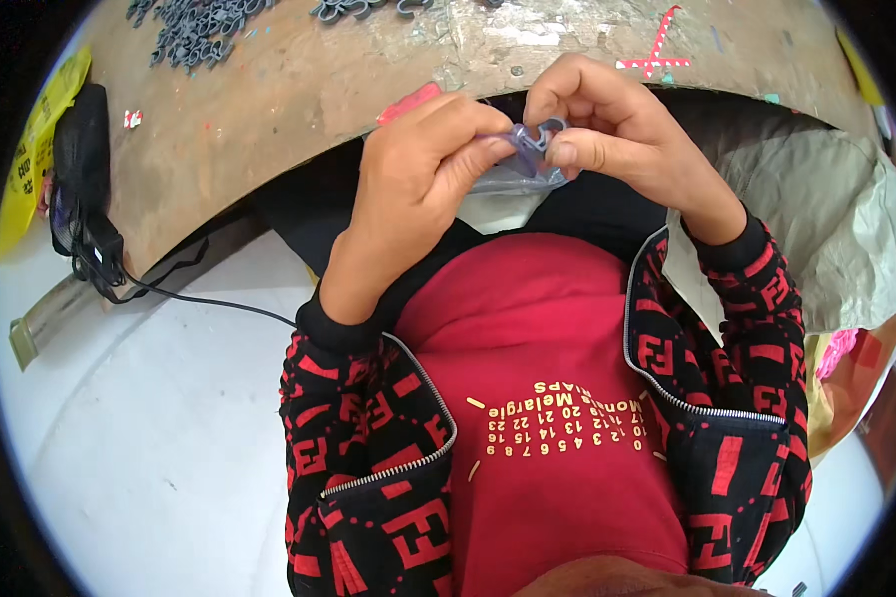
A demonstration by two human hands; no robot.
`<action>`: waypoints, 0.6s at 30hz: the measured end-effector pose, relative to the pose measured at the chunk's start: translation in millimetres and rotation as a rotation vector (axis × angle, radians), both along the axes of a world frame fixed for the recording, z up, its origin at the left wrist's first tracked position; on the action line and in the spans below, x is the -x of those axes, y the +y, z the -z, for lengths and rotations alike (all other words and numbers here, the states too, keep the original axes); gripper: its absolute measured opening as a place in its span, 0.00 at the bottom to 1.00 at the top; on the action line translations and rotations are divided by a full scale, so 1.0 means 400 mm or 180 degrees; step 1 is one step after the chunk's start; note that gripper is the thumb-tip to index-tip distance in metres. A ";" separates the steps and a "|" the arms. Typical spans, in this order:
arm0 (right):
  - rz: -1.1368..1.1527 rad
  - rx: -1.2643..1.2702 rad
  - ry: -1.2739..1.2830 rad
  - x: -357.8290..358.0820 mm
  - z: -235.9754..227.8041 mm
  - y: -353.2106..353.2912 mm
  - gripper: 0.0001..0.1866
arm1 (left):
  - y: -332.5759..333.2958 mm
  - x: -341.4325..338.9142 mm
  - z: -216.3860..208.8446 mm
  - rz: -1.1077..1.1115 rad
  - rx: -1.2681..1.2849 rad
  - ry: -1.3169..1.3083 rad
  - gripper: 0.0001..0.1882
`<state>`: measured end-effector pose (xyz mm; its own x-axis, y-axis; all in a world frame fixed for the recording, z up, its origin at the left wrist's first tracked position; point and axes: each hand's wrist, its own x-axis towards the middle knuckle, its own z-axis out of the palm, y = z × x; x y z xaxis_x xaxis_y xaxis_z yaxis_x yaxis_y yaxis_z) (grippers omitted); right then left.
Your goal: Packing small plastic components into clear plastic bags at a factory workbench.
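Near the table's front edge, my left hand (418,164) and my right hand (627,139) meet over my lap. Between thumb and forefinger, the left one pinches a translucent purplish plastic piece (525,151). A small grey curved plastic clip (551,126) is pinched by the right thumb and curled fingers. The two pieces touch or overlap; whether they are joined I cannot tell, since my fingertips cover parts of them. Just below them, a clear plastic bag (516,183) lies across my lap.
Heaps of grey curved plastic clips (191,35) lie on the worn wooden table (299,99) at the far left. Red patterned tape (655,62) marks the right side. A black mesh bag (82,174) hangs at the left edge, its cord trailing toward me. Beige cloth (806,219) drapes at right.
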<state>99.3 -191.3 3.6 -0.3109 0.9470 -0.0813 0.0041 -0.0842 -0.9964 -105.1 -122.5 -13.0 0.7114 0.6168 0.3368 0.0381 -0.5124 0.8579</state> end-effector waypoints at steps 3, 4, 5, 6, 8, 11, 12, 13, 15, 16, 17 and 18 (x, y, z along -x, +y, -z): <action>-0.0107 0.0312 0.0517 0.001 0.012 0.004 0.12 | -0.001 0.004 -0.008 -0.0103 -0.0913 0.0214 0.06; -0.0167 0.0460 0.0785 0.001 0.015 0.006 0.12 | -0.002 0.004 -0.008 -0.0111 -0.0908 0.0220 0.06; -0.0176 0.0466 0.0789 0.001 0.013 0.005 0.12 | -0.002 0.002 -0.007 -0.0122 -0.1065 0.0196 0.07; -0.0151 0.0526 0.0767 0.000 0.010 0.004 0.12 | -0.003 0.001 -0.006 -0.0136 -0.1221 0.0171 0.07; -0.0135 0.0591 0.0745 -0.008 -0.002 0.007 0.12 | -0.010 -0.005 -0.013 -0.0104 -0.0832 0.0108 0.06; -0.0282 0.0424 0.0249 -0.019 -0.014 0.020 0.13 | -0.015 -0.002 -0.006 0.0066 0.0200 0.0080 0.04; -0.0431 -0.0252 -0.0153 -0.024 -0.010 0.030 0.13 | -0.013 -0.003 -0.006 0.0211 0.0847 0.0110 0.04; -0.0576 -0.0924 -0.0566 -0.026 -0.013 0.037 0.13 | -0.008 -0.002 -0.008 0.0249 0.0847 0.0111 0.04; -0.0773 -0.1066 -0.0852 -0.032 -0.050 0.051 0.13 | 0.001 0.006 -0.014 0.0711 0.2905 0.0302 0.08; -0.0990 -0.1079 -0.1147 -0.028 -0.069 0.055 0.13 | 0.001 0.006 -0.007 0.0794 0.2990 0.0270 0.11; -0.1208 -0.1090 -0.1441 -0.024 -0.078 0.056 0.14 | 0.001 0.008 0.004 0.0783 0.2990 0.0267 0.11; -0.1219 -0.1099 -0.1445 -0.026 -0.082 0.055 0.14 | 0.003 0.008 0.014 0.1048 0.3580 -0.0088 0.11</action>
